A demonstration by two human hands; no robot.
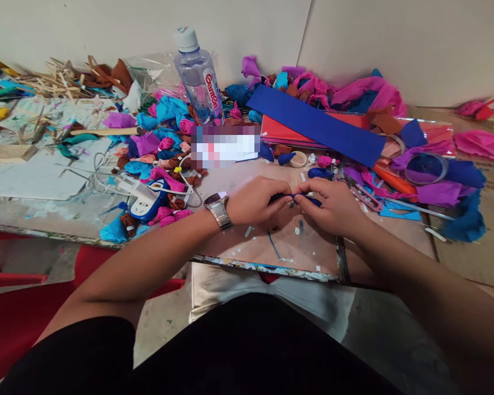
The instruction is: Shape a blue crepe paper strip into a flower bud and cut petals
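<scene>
Over the front part of the table, my left hand (260, 200) and my right hand (331, 206) meet almost fingertip to fingertip. Between them is a dark blue piece of paper (313, 201), twisted narrow in the middle. Each hand pinches one side of it. A silver watch sits on my left wrist. Just behind my right hand lies another dark blue twisted piece (320, 173). A long flat blue strip (313, 123) rests over red sheets (278, 131) farther back.
A water bottle (200, 82) stands behind a blurred rectangle. Crumpled coloured paper spreads left and right. A white and blue power strip (146, 203) lies left, a pink cutter (366, 197) and tape roll (426, 168) right. Wood sticks (57, 79) are piled back left.
</scene>
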